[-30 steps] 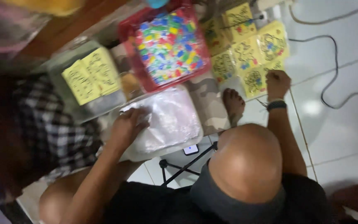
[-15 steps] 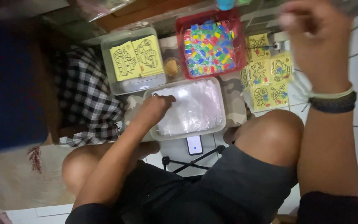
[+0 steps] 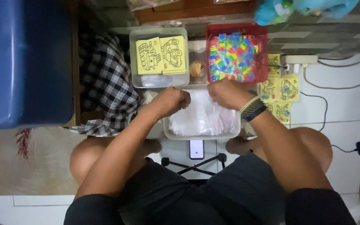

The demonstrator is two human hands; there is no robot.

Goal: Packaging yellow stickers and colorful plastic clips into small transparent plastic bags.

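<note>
A clear tub point(image 3: 138, 58) with yellow line-drawn cards point(image 3: 161, 55) and a red tray point(image 3: 263, 54) of small multicoloured pieces point(image 3: 232, 57) are seen beyond the hands; more yellow cards point(image 3: 279, 89) lie on the white tiled floor point(image 3: 346, 108), a checked cloth point(image 3: 105, 87) and blue plastic bin point(image 3: 26, 62) to the left. A phone point(image 3: 196, 148) on a stand sits below. The near clear tub point(image 3: 201, 135) holds glossy, crinkled transparent bags point(image 3: 203, 118). The left hand point(image 3: 172, 101) is fisted at the tub's edge; the right hand point(image 3: 226, 92), curled, rests over the bags. Grasp cannot be told for either.
</note>
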